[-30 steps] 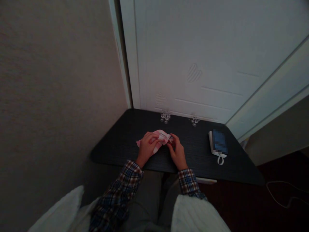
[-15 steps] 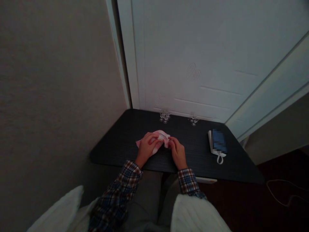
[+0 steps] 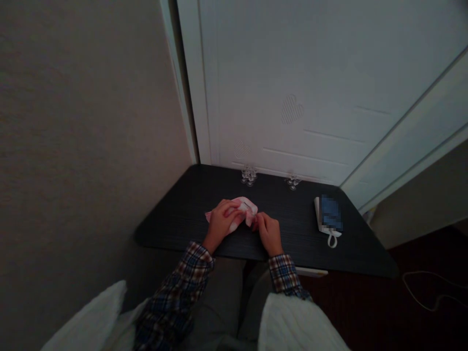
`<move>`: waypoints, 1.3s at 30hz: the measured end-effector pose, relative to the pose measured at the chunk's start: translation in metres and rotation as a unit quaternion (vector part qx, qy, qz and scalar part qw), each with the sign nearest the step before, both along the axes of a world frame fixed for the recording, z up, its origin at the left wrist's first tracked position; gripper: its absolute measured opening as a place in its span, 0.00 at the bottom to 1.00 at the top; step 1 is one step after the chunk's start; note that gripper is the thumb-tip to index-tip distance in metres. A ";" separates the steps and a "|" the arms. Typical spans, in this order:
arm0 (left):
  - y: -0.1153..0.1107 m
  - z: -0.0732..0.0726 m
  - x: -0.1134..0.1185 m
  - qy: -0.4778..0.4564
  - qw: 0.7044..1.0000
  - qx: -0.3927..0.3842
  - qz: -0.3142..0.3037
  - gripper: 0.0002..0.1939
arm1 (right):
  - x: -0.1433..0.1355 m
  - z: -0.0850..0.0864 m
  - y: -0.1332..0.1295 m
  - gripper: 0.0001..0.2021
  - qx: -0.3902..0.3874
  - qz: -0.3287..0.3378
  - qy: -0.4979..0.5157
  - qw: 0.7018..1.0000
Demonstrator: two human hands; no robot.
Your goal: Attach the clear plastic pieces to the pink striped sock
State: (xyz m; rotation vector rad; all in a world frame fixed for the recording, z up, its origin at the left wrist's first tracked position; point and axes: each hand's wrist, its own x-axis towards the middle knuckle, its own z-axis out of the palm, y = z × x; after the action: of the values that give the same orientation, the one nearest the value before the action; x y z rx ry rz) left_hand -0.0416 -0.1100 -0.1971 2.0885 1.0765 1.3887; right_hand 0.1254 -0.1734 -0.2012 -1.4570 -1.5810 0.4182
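A crumpled pink-and-white piece of soft material (image 3: 250, 204), cloth or thin wrapping, lies on the dark tabletop between my hands. My left hand (image 3: 220, 220) covers its left part, with thumb and fingers closed on it. At its right end my right hand (image 3: 269, 232) pinches a reddish-pink bit, mostly hidden by the fingers. Beyond my hands, by the white panel, stand two clusters of small clear pieces with round ends, a left cluster (image 3: 249, 175) and a smaller right cluster (image 3: 293, 182).
A phone-like item with a blurred blue face (image 3: 331, 213) and a white strap loop lies at the right of the black table (image 3: 175, 209). A white panel (image 3: 256, 73) closes the back, and a wall (image 3: 109, 122) rises at the left. A pale cable (image 3: 420, 300) runs along the floor.
My right fingers have shifted slightly down, and more reddish-pink material shows at their tips. The pink-and-white piece has changed its folds a little. My left hand stays nearly in place.
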 end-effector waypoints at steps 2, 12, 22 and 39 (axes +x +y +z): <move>0.000 -0.001 0.000 0.002 1.000 -0.004 -0.004 0.10 | -0.001 0.000 0.000 0.12 0.004 -0.009 0.007 1.000; 0.003 -0.004 0.000 -0.007 1.000 -0.016 -0.005 0.10 | -0.006 -0.002 0.003 0.15 0.021 -0.020 0.034 0.999; 0.003 -0.001 0.003 -0.017 0.999 -0.028 -0.020 0.09 | -0.003 0.002 0.001 0.13 0.010 -0.019 0.048 0.999; 0.003 -0.002 0.000 -0.021 1.000 -0.013 -0.005 0.10 | -0.005 0.000 0.003 0.14 0.010 -0.013 0.028 0.999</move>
State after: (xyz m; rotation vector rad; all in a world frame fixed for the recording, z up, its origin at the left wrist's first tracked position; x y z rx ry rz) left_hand -0.0414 -0.1068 -0.1992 2.0345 1.0590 1.4004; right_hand 0.1207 -0.1701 -0.2010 -1.4375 -1.5166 0.4229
